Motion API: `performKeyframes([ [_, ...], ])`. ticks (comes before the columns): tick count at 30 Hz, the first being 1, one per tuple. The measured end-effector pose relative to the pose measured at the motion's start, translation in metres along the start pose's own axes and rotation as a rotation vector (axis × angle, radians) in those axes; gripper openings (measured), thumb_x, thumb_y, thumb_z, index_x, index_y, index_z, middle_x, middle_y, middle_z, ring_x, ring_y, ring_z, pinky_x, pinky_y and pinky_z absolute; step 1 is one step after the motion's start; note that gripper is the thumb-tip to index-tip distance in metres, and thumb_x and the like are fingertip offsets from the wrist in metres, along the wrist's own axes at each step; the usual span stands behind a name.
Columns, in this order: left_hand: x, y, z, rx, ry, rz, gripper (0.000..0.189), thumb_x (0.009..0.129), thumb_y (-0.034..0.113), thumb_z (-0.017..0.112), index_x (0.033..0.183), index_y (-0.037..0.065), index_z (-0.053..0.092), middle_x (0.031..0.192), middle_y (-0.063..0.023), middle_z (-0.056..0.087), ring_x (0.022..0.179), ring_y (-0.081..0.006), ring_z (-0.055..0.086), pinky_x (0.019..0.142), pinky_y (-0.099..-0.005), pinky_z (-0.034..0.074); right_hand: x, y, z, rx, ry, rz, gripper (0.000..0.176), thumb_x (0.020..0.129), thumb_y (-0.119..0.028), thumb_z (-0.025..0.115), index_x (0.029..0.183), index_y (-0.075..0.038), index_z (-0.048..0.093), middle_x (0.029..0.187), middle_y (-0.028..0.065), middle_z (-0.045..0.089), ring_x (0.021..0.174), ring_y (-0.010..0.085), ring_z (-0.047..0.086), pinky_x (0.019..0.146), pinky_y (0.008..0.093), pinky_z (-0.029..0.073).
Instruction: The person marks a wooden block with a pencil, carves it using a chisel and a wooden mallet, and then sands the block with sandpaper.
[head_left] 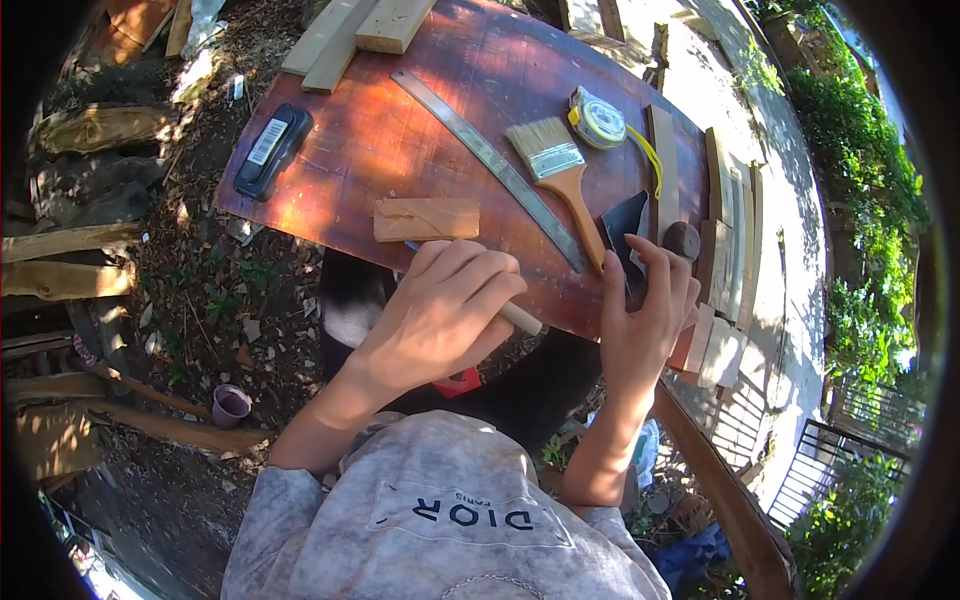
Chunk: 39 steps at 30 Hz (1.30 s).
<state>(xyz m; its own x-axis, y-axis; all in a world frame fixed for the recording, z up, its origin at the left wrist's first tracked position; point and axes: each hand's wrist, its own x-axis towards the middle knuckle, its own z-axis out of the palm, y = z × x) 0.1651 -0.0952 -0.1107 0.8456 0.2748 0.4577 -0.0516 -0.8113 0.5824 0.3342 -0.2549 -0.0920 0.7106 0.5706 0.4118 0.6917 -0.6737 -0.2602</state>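
Note:
My left hand (445, 305) is closed around a wooden-handled tool (521, 319). The handle's end sticks out below my fingers, and a thin dark shaft shows near the block; its tip is hidden. Just beyond it, a small wooden block (427, 219) with lines on its top lies at the table's near edge. My right hand (650, 305) has thumb and fingers apart, over the table's right side. By its fingertips are a dark folded sheet (627, 228), perhaps sandpaper, and a dark round-ended object (682, 241). The handle of a paintbrush (558, 165) reaches close to my thumb.
The reddish-brown table (350, 150) carries a metal ruler (488, 155), a yellow tape measure (600, 122) and a black case with a label (272, 150). Wooden boards (345, 38) lie at the far left, several strips (722, 230) at right. A purple pot (231, 405) stands on the ground.

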Motion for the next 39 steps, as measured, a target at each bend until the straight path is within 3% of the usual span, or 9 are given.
performKeyframes([
  [4, -0.001, 0.003, -0.003, 0.025, -0.036, 0.013, 0.047, 0.077, 0.014, 0.083, 0.121, 0.009, 0.07, 0.114, -0.005, 0.067, 0.106, -0.0285, 0.063, 0.098, -0.0442, 0.046, 0.007, 0.019, -0.005, -0.087, 0.02, 0.148, 0.033, 0.099, -0.032, 0.076, 0.126, -0.014, 0.07, 0.125, 0.0105, 0.063, 0.12, 0.0349, 0.057, 0.105, 0.051, 0.039],
  [6, -0.006, 0.001, -0.003, 0.036, -0.031, 0.017, 0.049, 0.077, 0.016, 0.083, 0.124, 0.009, 0.069, 0.113, -0.005, 0.066, 0.104, -0.0281, 0.062, 0.097, -0.0436, 0.046, 0.008, 0.03, -0.014, -0.247, 0.005, 0.263, 0.045, 0.103, -0.048, 0.068, 0.134, -0.014, 0.066, 0.13, 0.0109, 0.061, 0.13, 0.0369, 0.053, 0.109, 0.062, 0.035],
  [14, 0.002, -0.004, 0.011, 0.081, 0.071, 0.046, 0.048, 0.081, 0.022, 0.081, 0.124, 0.009, 0.066, 0.105, -0.0048, 0.06, 0.099, -0.0255, 0.06, 0.094, -0.0427, 0.047, -0.016, 0.085, 0.006, -0.384, -0.17, 0.35, 0.071, 0.101, -0.063, 0.064, 0.14, -0.004, 0.06, 0.143, 0.0191, 0.052, 0.14, 0.0414, 0.046, 0.111, 0.0652, 0.035],
  [18, 0.013, -0.01, 0.017, 0.131, 0.176, 0.045, 0.043, 0.082, 0.023, 0.08, 0.119, 0.009, 0.064, 0.101, -0.0056, 0.059, 0.098, -0.0258, 0.06, 0.092, -0.0423, 0.047, -0.016, 0.102, 0.003, -0.198, -0.025, 0.291, 0.066, 0.103, -0.06, 0.064, 0.134, -0.001, 0.062, 0.134, 0.0224, 0.061, 0.13, 0.0431, 0.055, 0.112, 0.0541, 0.039],
  [19, 0.016, -0.011, 0.019, 0.134, 0.181, 0.044, 0.043, 0.082, 0.023, 0.079, 0.119, 0.008, 0.064, 0.102, -0.0059, 0.059, 0.098, -0.0261, 0.06, 0.092, -0.0424, 0.047, -0.014, 0.088, -0.002, -0.147, 0.069, 0.304, 0.06, 0.105, -0.056, 0.065, 0.128, -0.001, 0.063, 0.115, 0.0188, 0.069, 0.109, 0.0363, 0.066, 0.1, 0.0464, 0.048],
  [22, 0.021, -0.011, 0.022, 0.139, 0.184, 0.033, 0.041, 0.082, 0.022, 0.079, 0.117, 0.008, 0.063, 0.102, -0.0069, 0.06, 0.099, -0.0269, 0.061, 0.092, -0.0426, 0.048, -0.006, 0.04, -0.022, 0.29, 0.135, 0.482, 0.049, 0.109, -0.043, 0.064, 0.132, 0.0, 0.06, 0.087, 0.0088, 0.066, 0.073, 0.021, 0.062, 0.066, 0.0361, 0.049],
  [23, 0.022, -0.01, 0.022, 0.141, 0.18, 0.027, 0.04, 0.082, 0.022, 0.079, 0.116, 0.008, 0.063, 0.103, -0.0073, 0.061, 0.099, -0.0272, 0.062, 0.092, -0.0427, 0.048, -0.006, 0.034, -0.027, 0.397, 0.098, 0.54, 0.047, 0.11, -0.042, 0.064, 0.133, -0.001, 0.06, 0.087, 0.0021, 0.062, 0.074, 0.0097, 0.055, 0.063, 0.0277, 0.044],
  [27, 0.025, -0.012, 0.025, 0.089, 0.223, -0.002, 0.036, 0.083, 0.019, 0.077, 0.114, 0.008, 0.062, 0.103, -0.0088, 0.062, 0.099, -0.0289, 0.063, 0.092, -0.0438, 0.048, -0.011, 0.028, -0.024, 0.541, 0.136, 0.45, 0.032, 0.109, -0.039, 0.065, 0.112, -0.007, 0.061, 0.082, -0.0025, 0.058, 0.07, 0.0051, 0.05, 0.061, 0.024, 0.041],
  [39, 0.026, -0.019, 0.03, 0.035, 0.307, -0.021, 0.028, 0.083, 0.017, 0.074, 0.106, 0.008, 0.061, 0.1, -0.0104, 0.059, 0.095, -0.0319, 0.064, 0.087, -0.0456, 0.05, -0.023, 0.02, -0.017, 0.538, -0.037, 0.349, 0.029, 0.11, -0.031, 0.063, 0.117, -0.003, 0.061, 0.089, 0.0008, 0.058, 0.076, 0.009, 0.053, 0.068, 0.0267, 0.043],
])
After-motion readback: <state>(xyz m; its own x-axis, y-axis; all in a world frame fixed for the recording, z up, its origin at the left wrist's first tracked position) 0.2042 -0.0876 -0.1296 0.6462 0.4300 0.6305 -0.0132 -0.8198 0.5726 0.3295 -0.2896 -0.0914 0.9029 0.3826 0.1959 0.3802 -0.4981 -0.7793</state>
